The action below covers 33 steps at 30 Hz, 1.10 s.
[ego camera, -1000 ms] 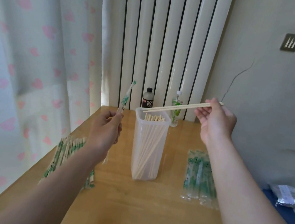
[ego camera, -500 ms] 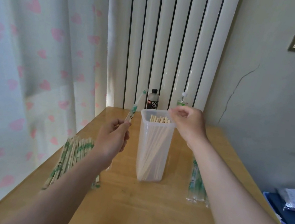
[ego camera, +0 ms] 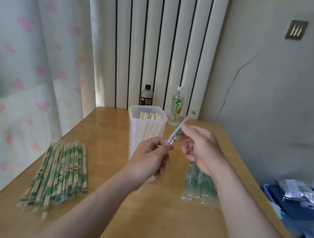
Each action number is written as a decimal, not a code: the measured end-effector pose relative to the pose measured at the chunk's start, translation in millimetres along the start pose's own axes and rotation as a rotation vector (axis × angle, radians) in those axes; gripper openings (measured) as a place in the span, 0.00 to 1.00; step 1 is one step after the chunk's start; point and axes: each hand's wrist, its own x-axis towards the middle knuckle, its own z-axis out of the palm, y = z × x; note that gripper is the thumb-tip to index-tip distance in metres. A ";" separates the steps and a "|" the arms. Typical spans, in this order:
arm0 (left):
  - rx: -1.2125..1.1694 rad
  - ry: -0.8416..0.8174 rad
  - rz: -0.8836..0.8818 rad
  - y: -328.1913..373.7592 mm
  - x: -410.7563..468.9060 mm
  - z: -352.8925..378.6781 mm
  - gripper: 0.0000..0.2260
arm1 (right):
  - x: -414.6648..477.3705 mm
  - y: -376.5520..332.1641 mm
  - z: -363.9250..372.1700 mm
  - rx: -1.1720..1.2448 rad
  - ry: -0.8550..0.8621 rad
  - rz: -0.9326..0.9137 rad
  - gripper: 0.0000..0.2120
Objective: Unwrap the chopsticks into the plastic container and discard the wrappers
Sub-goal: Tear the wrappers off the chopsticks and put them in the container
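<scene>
Your left hand (ego camera: 150, 159) and right hand (ego camera: 201, 147) meet in the air over the desk (ego camera: 164, 225), and both are pinching the same wrapper (ego camera: 178, 132). The left takes its lower part between thumb and fingertips; the right takes it higher up, with the remaining fingers curled in. The sleeve slants up and away from your left hand towards the right. It is blurred, but it looks see-through and flat, so I judge it empty and ready to discard.

The plastic container (ego camera: 138, 136) stands just beyond your left hand. It is upright and open-topped, so each pair can drop straight in, and bare chopsticks (ego camera: 151, 116) already fill it near the rim.

The wrapped chopsticks (ego camera: 60, 173) lie in a loose fan well out to the left of your left hand, where that hand can reach the next one. The empty wrappers (ego camera: 200, 187) lie stacked below and just behind your right wrist, partly hidden by that forearm. That is the likely reason for the two-handed hold: your right hand can carry this sleeve to that pile while the left goes for a new pair.
</scene>
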 end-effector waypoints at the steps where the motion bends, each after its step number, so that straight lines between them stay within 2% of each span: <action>1: 0.007 -0.026 -0.021 -4.2 0.7 10.1 0.09 | -2.5 2.4 -5.0 -0.014 0.009 0.016 0.08; 6: 0.060 -0.113 -0.119 -24.2 6.2 47.4 0.10 | -9.2 20.3 -38.1 -0.090 0.164 0.088 0.08; 9: 0.111 -0.103 -0.175 -32.1 13.4 65.3 0.09 | -12.3 36.9 -62.7 -0.161 0.279 0.133 0.10; 12: 0.172 -0.017 -0.214 -44.1 31.6 75.3 0.09 | -15.1 62.5 -95.9 -0.494 0.533 0.196 0.12; 14: 0.264 0.016 -0.222 -55.1 49.1 80.1 0.09 | -23.6 86.4 -115.9 -0.730 0.604 0.305 0.10; 16: 0.360 0.048 -0.210 -66.4 66.4 87.0 0.07 | -34.9 111.1 -126.6 -0.859 0.626 0.377 0.08; 19: 0.438 0.060 -0.201 -82.5 89.2 101.5 0.06 | -39.9 134.6 -129.4 -0.956 0.681 0.327 0.08; 22: 0.517 0.059 -0.191 -93.5 104.4 108.0 0.08 | -36.3 138.2 -125.3 -1.022 0.646 0.319 0.05; 29: 0.671 0.051 -0.179 -109.5 132.4 119.7 0.13 | -37.9 140.0 -129.0 -0.996 0.622 0.293 0.08; 33: 0.752 0.011 -0.148 -115.7 136.5 122.1 0.13 | -38.8 140.1 -129.8 -0.986 0.613 0.290 0.09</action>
